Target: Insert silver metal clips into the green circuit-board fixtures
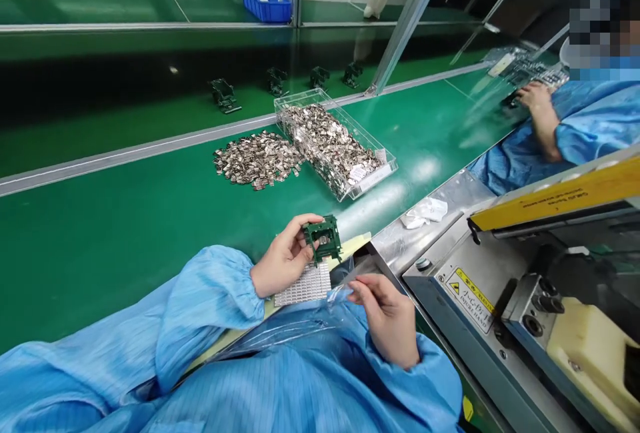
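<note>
My left hand (283, 256) is closed around a small dark-green plastic frame (324, 240) with an open middle, keeping it tilted above the bench edge. Inside the frame shows a small metallic piece, partly covered by my fingers. Just below that hand lies a sheet of small silvery pieces in rows (305, 285). To the right, my right hand (385, 313) has thumb and fingertips pinched together, low in front of my body. Clear plastic film (338, 292) reaches its fingertips; whether the pinch holds the film or something small cannot be told.
A clear tray (383, 176) full of small metal pieces stands beside a loose metal pile (260, 158). Several green frames, one at left (224, 96), sit behind the rail. A machine (465, 296) with a warning label and crumpled white paper (424, 212) are right; a co-worker's hand (537, 110) is beyond.
</note>
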Tool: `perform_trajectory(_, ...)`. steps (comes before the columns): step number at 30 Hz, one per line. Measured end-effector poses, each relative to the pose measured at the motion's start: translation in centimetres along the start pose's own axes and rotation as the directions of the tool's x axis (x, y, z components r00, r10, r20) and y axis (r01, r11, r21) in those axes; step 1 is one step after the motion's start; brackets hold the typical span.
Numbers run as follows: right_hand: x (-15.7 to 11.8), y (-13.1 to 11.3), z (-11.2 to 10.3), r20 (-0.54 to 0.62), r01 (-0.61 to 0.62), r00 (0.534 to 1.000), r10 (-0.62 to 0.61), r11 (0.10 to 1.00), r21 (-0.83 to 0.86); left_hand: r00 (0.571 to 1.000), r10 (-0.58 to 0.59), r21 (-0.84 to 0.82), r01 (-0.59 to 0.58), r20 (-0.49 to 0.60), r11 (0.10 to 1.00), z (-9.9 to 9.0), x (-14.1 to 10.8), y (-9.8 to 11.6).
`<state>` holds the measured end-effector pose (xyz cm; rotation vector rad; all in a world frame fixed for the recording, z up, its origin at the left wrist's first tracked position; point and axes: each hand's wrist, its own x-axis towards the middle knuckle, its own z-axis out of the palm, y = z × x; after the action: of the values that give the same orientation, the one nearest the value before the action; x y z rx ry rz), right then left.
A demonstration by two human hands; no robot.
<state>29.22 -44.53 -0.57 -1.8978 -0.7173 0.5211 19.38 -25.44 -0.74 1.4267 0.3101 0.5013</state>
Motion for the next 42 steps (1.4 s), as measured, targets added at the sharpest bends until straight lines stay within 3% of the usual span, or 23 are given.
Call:
perform_trajectory(3, 0.5, -2.3, 0.4, -0.092, 0.143, 0.987, -0.134, 0.985, 0.099, 0.999, 0.037, 0.026, -0.036, -0.011, 0.999, 0.2, -0.4, 0.0)
perform_trajectory(7, 1.9, -3.4, 3.2, -0.272, 0.331, 0.910, -0.312, 0.943, 0.025, 0.995, 0.089, 0.078, -0.086, -0.038, 0.993, 0.5, -0.8, 0.3)
perform_trajectory(12, 3.1, -3.9, 6.0, -0.349, 0.330, 0.885, -0.308, 0.944, 0.003, 0.989, 0.142, 0.139, -0.136, -0.034, 0.981, 0.7, -1.1, 0.9)
perform_trajectory(19, 3.3, -4.5, 7.3, -0.428, 0.285, 0.870, -0.247, 0.958, 0.026, 0.987, 0.154, 0.194, -0.142, -0.046, 0.971, 1.1, -1.4, 0.7)
perform_trajectory(23, 3.4, -3.7, 8.0, -0.418, 0.261, 0.896, -0.147, 0.937, 0.230, 0.983, 0.182, 0.211, -0.171, -0.033, 0.963, 1.0, -1.6, 0.5)
perform_trajectory(28, 3.1, -3.3, 7.4, -0.325, 0.234, 0.943, -0.065, 0.824, 0.516, 0.984, 0.174, 0.269, -0.175, 0.029, 0.947, 0.7, -1.8, 1.3)
perform_trajectory(31, 2.6, -3.7, 5.1, -0.238, 0.280, 0.954, -0.180, 0.818, 0.503, 0.994, 0.088, 0.225, -0.100, 0.059, 0.969, 0.7, -1.7, 1.9)
perform_trajectory(34, 1.9, -3.9, 2.0, -0.099, 0.371, 0.928, -0.359, 0.867, 0.332, 0.989, 0.017, 0.153, -0.040, 0.145, 0.987, 1.3, -1.7, 3.1)
perform_trajectory(36, 1.1, -3.8, -0.3, -0.025, 0.432, 0.898, -0.438, 0.874, 0.223, 0.964, 0.003, 0.148, -0.044, 0.265, 0.988, 2.0, -1.4, 4.5)
perform_trajectory(38, -0.3, -3.6, -2.8, -0.026, 0.473, 0.879, -0.476, 0.862, 0.181, 0.896, -0.022, 0.181, -0.065, 0.444, 0.981, 3.0, -0.5, 6.2)
perform_trajectory(40, -2.4, -3.3, -5.8, -0.088, 0.481, 0.877, -0.473, 0.860, 0.170, 0.750, -0.064, 0.208, -0.099, 0.659, 0.973, 4.5, 1.4, 7.9)
perform_trajectory(42, -5.1, -2.8, -9.1, -0.261, 0.453, 0.871, -0.416, 0.886, 0.098, 0.611, -0.070, 0.215, -0.169, 0.789, 0.962, 7.2, 4.0, 9.1)
